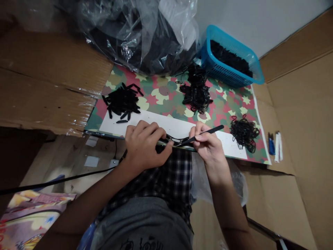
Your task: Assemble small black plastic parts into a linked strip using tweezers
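A small black-and-silver piece point(173, 140) is lying along the near edge of a white card strip point(171, 128), its long axis running almost left to right across the lower middle of the frame. The left hand point(145, 147) is clamped over its left end. The right hand point(206, 144) is pinching a slim black pointed tool point(205, 133), with the tip pointing down-left into the piece and the handle pointing to the upper right. The hands are close together but apart.

Beyond them, a pile of black strips point(122, 102) and two tangles of black loops point(196, 92) point(244, 133) are lying on a camouflage-patterned board point(161, 91). A blue plastic basket point(234, 57) filled with black strips is sitting at the upper right, beside a clear plastic bag point(135, 38). A blue lighter point(271, 146) is lying off the board's right edge.
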Motion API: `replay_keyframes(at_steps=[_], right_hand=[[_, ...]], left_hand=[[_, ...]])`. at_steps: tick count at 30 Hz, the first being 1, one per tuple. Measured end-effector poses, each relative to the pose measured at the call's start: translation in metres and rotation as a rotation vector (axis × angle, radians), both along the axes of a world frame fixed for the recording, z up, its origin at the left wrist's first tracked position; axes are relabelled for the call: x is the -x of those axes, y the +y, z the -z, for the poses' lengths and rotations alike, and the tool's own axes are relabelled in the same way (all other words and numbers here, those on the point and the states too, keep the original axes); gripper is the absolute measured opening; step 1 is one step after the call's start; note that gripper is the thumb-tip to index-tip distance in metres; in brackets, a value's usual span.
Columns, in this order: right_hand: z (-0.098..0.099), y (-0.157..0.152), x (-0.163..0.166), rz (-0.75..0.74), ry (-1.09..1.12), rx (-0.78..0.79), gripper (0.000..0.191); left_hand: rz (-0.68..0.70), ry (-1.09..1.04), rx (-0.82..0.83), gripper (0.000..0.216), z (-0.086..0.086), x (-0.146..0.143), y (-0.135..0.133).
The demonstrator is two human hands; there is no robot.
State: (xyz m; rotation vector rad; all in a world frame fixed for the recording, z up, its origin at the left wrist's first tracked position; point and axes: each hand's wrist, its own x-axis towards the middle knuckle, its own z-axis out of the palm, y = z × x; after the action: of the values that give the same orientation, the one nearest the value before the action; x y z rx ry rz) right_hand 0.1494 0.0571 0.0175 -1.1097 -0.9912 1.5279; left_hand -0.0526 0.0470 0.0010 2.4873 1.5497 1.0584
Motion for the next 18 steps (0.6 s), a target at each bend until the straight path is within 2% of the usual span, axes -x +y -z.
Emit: replay_keyframes(at_steps=[10, 18], right_hand=[[0.0017, 0.0001, -0.0015, 0.008, -0.027, -0.002, 0.013], [-0.0011, -0.0011, 0.0043, 0.069, -0.005, -0.008, 0.009]], left_hand=[[-0.020, 0.015, -0.037, 0.021, 0.0028, -0.0014, 0.0001], [-0.006, -0.026, 0.038, 0.027, -0.0007, 0.0001, 0.0002]])
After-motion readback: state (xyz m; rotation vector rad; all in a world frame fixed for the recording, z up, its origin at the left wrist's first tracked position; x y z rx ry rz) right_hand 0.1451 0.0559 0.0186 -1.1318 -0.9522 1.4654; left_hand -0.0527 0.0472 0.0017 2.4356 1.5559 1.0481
